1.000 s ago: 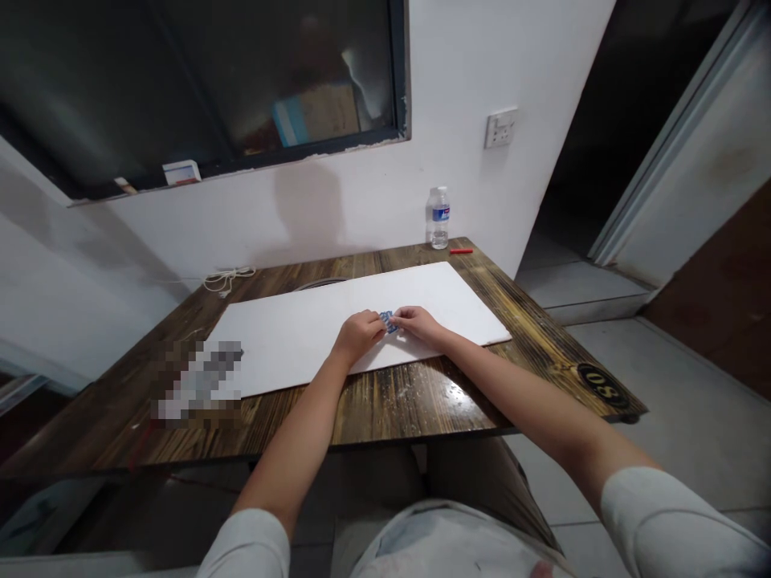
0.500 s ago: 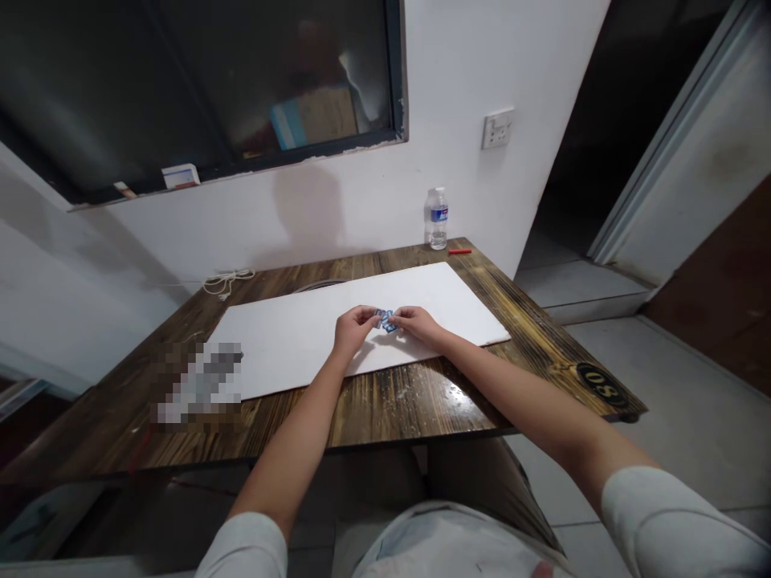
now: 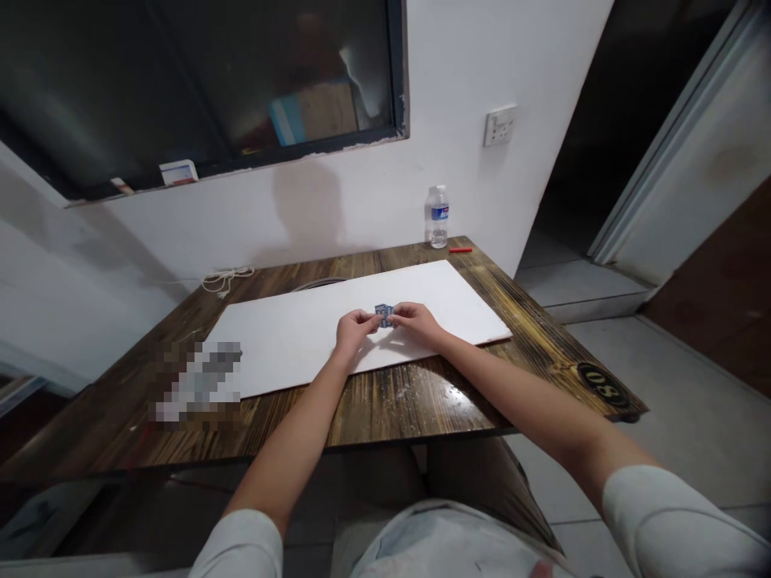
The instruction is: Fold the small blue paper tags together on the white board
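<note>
A small, flat blue piece with a pale pattern (image 3: 384,311) is pinched between both hands, just above a white board (image 3: 283,337); its exact kind is too small to make out. My left hand (image 3: 354,331) grips its left side between thumb and fingers. From the other side, my right hand (image 3: 419,323) pinches its right edge. The fingertips of the two hands nearly meet, and their shadows fall on the board below.
The board lies on a dark wooden table (image 3: 391,409). At the back right stand a water bottle (image 3: 439,218) and a red stick-like object (image 3: 461,250). A white cable (image 3: 226,278) lies back left. A blurred-out patch (image 3: 201,381) covers the left front.
The blue piece has turned in my fingers and now shows a flatter, more compact face. Both hands stay in nearly the same place.
</note>
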`<move>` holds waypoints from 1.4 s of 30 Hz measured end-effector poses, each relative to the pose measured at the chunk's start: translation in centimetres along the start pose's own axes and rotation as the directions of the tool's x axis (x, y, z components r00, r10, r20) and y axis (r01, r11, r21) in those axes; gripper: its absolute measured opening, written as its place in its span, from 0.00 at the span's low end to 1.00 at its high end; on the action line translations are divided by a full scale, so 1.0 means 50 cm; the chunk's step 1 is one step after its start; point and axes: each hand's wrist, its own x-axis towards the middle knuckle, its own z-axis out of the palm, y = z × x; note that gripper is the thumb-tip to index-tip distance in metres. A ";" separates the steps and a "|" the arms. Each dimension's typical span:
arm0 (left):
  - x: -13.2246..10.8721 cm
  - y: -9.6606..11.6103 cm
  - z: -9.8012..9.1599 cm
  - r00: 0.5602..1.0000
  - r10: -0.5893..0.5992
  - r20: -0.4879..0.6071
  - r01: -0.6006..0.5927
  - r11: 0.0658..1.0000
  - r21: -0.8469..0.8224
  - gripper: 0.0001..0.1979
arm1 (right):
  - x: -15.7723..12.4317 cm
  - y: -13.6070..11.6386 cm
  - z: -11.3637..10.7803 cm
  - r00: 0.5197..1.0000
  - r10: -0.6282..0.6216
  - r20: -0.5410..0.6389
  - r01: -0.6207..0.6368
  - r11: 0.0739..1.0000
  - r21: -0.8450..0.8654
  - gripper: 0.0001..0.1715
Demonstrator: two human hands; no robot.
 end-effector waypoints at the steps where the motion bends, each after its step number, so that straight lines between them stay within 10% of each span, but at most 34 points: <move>1: 0.001 0.001 0.000 1.000 0.007 0.000 -0.007 1.000 -0.009 0.22 | 0.001 0.001 0.000 1.000 -0.014 0.001 0.014 1.000 0.002 0.20; 18: 0.003 -0.016 -0.014 0.982 0.132 0.137 -0.185 0.822 0.539 0.06 | -0.006 -0.006 -0.009 0.996 -0.028 0.088 0.073 0.828 -0.556 0.09; 23: 0.009 -0.016 -0.013 0.971 0.162 0.173 -0.229 0.834 0.502 0.06 | -0.008 -0.012 -0.004 0.996 -0.001 0.092 0.050 0.849 -0.526 0.14; 26: 0.021 0.008 -0.032 0.972 0.231 -0.031 -0.210 0.928 0.309 0.13 | -0.002 -0.020 -0.012 0.998 -0.020 -0.052 -0.004 0.908 -0.420 0.18; 30: 0.044 0.054 -0.099 0.760 0.334 -0.558 -0.367 0.928 0.055 0.21 | 0.013 -0.033 -0.051 0.927 -0.067 -0.370 -0.014 0.977 -0.213 0.24; 33: 0.060 0.067 -0.144 0.613 0.273 -0.741 -0.393 0.919 0.014 0.21 | 0.022 -0.036 -0.083 0.841 -0.090 -0.533 -0.025 0.978 -0.205 0.26; 37: 0.062 0.046 -0.124 0.786 0.153 -0.599 -0.214 0.976 -0.032 0.19 | 0.022 -0.029 -0.084 0.877 -0.081 -0.474 -0.050 0.965 -0.257 0.26; 40: 0.043 0.017 -0.065 0.968 0.051 -0.246 -0.029 0.995 0.094 0.19 | 0.013 -0.026 -0.056 0.973 -0.066 -0.220 -0.012 0.942 -0.336 0.24; 42: 0.025 0.001 -0.030 1.000 0.006 -0.020 -0.002 0.985 0.171 0.19 | 0.005 -0.025 -0.036 0.998 -0.052 -0.047 0.028 0.911 -0.411 0.18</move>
